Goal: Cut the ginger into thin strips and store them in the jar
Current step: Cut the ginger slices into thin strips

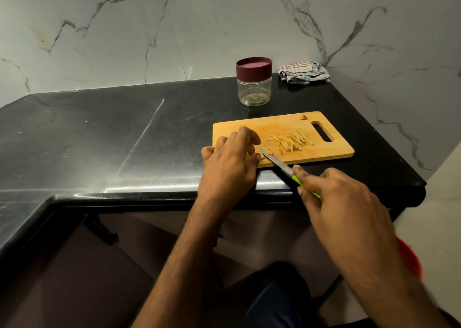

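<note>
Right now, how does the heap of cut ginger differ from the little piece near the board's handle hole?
The heap of strips is pale yellow, thin and many, lying mid-board; the lone piece is a single brownish stub at the board's far edge. The heap lies near the knife; the stub lies apart from it. Both rest on the wooden board.

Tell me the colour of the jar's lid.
Dark maroon; the lid shows clearly in the head view, screwed on the jar.

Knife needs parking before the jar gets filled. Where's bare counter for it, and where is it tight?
The widest bare stretch is the black counter left of the cutting board. A narrower strip lies between the board and the jar. It is crowded on the board: ginger strips, left hand, and the knife in the right hand.
</note>
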{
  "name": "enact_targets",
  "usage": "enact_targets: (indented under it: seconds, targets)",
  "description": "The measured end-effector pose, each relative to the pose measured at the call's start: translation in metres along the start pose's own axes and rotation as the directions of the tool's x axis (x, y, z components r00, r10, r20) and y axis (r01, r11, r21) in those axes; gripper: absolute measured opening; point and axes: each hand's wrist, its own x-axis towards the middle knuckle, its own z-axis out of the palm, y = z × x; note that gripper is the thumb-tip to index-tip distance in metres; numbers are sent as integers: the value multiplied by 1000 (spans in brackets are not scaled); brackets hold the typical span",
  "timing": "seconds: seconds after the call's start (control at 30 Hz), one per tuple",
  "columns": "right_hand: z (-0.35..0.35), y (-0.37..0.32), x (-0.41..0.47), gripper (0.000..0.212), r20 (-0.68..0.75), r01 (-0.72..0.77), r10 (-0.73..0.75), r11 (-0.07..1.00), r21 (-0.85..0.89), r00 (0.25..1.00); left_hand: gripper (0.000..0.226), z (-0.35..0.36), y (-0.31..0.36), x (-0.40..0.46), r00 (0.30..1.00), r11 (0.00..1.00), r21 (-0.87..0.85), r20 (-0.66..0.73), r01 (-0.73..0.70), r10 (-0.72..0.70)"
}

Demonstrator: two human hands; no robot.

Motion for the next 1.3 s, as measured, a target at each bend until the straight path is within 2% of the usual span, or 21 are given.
enact_targets:
  seconds: [0.13,0.33,0.43,0.53,0.7,1.0,1.3]
  targets:
    - [2,0,0,47,5,-3,3,1000,-15,1000,21,0,0,1,999,994,105,28,-26,24]
    - [1,1,-1,47,14,17,-17,1000,-5,1000,44,-1,-1,4,992,977,207,120,-61,37]
    - [2,2,-1,45,-2,11,-10,999,39,1000,54,1,-2,4,997,992,121,80,-19,9]
    - [3,3,0,43,-52,30,-24,992,119,998,33,4,-4,1,997,994,-95,-61,46,-52]
    - [5,-3,-1,40,-59,91,-79,969,228,995,2,1,-5,-1,987,990,-134,-143,47,-66]
    - [9,-4,-4,39,-48,106,-98,973,204,994,8,4,-7,0,991,996,-87,-132,10,-22]
    - [20,-13,2,39,-18,87,-85,974,208,996,4,1,-8,2,991,996,-92,-133,-1,-11]
